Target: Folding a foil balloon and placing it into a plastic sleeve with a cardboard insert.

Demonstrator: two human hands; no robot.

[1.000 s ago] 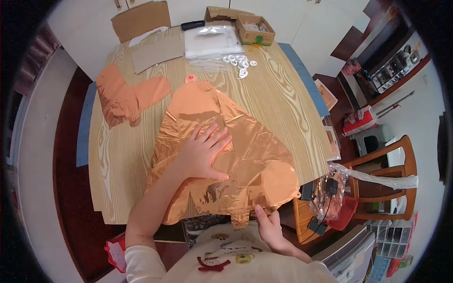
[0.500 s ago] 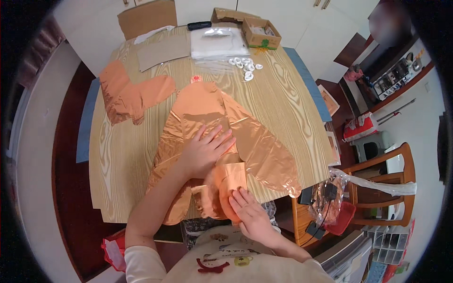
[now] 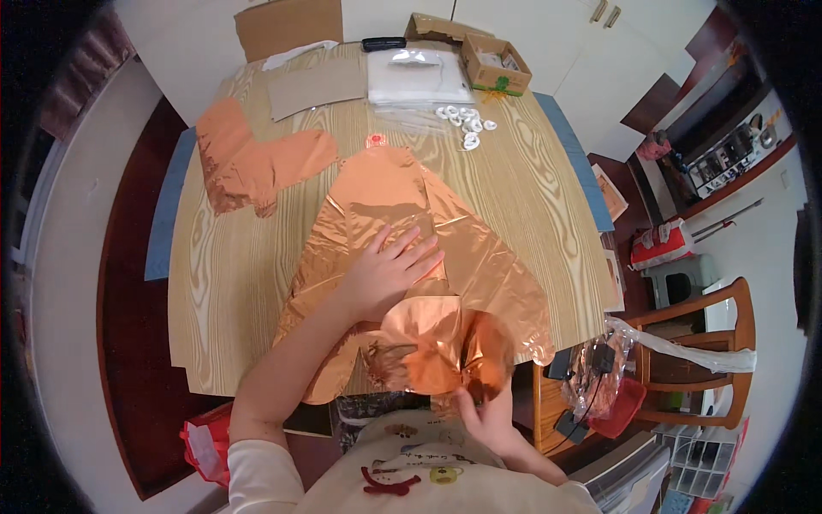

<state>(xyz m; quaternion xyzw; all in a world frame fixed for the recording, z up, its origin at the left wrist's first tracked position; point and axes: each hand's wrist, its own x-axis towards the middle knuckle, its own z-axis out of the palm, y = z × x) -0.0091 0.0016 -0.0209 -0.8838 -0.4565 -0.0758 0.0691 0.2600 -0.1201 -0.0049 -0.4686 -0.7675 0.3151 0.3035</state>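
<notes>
A large uninflated foil balloon (image 3: 381, 184), shiny copper-orange, lies flat and creased over the near middle of the table. My left hand (image 3: 390, 274) rests on its centre with the palm down and the fingers spread. At the table's near edge my right hand (image 3: 490, 420) holds a lifted, curled flap (image 3: 428, 343) of the foil, the thumb showing and the other fingers hidden behind it. A smaller flat copper foil balloon (image 3: 261, 163) lies to the left, close to the large one's upper edge.
Toward the back of the wooden table (image 3: 548, 223) are clear plastic bags (image 3: 419, 81), white ribbon coils (image 3: 471, 141), a small cardboard box (image 3: 497, 64), a grey-brown card sheet (image 3: 317, 88) and a black object (image 3: 384, 44). A wooden chair (image 3: 741, 343) stands at the right.
My right hand has lifted the near flap and turned it over to the right, so it now curls upward. The left hand stays flat on the foil. The view has shifted slightly.
</notes>
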